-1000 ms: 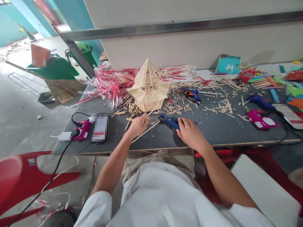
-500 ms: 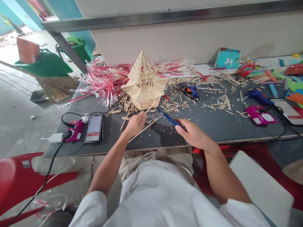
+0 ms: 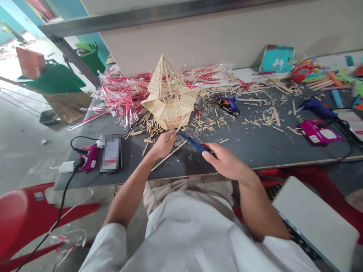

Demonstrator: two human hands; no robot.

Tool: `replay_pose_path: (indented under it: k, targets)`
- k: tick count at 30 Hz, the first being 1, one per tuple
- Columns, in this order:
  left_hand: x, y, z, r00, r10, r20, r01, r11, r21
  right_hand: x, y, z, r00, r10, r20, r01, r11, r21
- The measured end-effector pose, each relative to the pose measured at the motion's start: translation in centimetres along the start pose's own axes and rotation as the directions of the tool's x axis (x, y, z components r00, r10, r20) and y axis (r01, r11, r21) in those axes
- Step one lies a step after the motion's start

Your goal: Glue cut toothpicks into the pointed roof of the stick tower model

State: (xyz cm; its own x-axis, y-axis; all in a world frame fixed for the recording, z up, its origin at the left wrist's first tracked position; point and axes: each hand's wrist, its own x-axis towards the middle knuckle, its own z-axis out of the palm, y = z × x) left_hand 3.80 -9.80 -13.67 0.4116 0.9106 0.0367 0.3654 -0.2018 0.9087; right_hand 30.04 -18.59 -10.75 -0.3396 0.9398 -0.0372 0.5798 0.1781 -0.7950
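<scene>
My left hand [image 3: 164, 144] is closed, pinching a thin wooden stick [image 3: 178, 129] that is mostly hidden by the fingers. In my right hand [image 3: 222, 158] is a blue utility knife [image 3: 192, 142], gripped at its rear end. Its front end points left and meets the stick close to my left fingertips. Another wooden stick [image 3: 167, 156] lies slantwise on the table below both hands. Just beyond them stands a small model built of wooden sticks [image 3: 170, 107], with a pointed, partly open roof and a flared lower tier.
Cut stick pieces [image 3: 151, 126] litter the grey table [image 3: 255, 145]. Behind the model lies a heap of red-and-clear plastic wrappers [image 3: 121, 96]. A phone [image 3: 111, 154] and purple power socket [image 3: 88, 158] are left; glue guns [image 3: 228, 104] and another purple socket [image 3: 319, 132] are right.
The knife has moved left, its front end now against the stick by my left fingers. My left hand has shifted slightly left, and the camera view has turned a little.
</scene>
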Motion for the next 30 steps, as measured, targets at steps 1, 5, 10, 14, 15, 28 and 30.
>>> replay_pose_path:
  k: [1,5,10,14,15,28,30]
  targets:
    - [0.1,0.1,-0.1,1.000,-0.016,0.020,0.017,0.999,-0.049,0.0,0.0,0.0,1.000,0.009,-0.003,-0.009,1.000,0.010]
    - [-0.3,0.7,-0.8,0.976,-0.076,0.205,0.124,0.964,-0.233,0.2,0.1,0.3,0.999,0.036,-0.017,-0.036,0.999,0.022]
    - [-1.6,0.8,-1.5,0.932,-0.031,0.361,0.180,0.903,-0.389,0.4,0.0,0.7,0.997,0.075,-0.005,-0.075,0.997,0.018]
    - [-1.8,0.4,-1.3,0.928,-0.004,0.373,0.182,0.877,-0.445,0.6,-0.2,0.8,0.997,0.075,0.029,-0.077,0.994,0.076]
    - [-1.8,0.3,-1.3,0.930,0.004,0.369,0.175,0.875,-0.450,0.6,-0.3,0.8,0.996,0.083,0.039,-0.086,0.991,0.098]
    - [-2.1,1.6,-1.1,0.945,-0.102,0.311,0.227,0.887,-0.401,0.4,-0.2,1.2,0.995,0.103,0.015,-0.104,0.983,0.148]
    - [-2.1,1.6,-1.1,0.943,-0.102,0.318,0.230,0.888,-0.398,0.4,-0.2,1.2,0.996,0.092,0.012,-0.093,0.987,0.129]
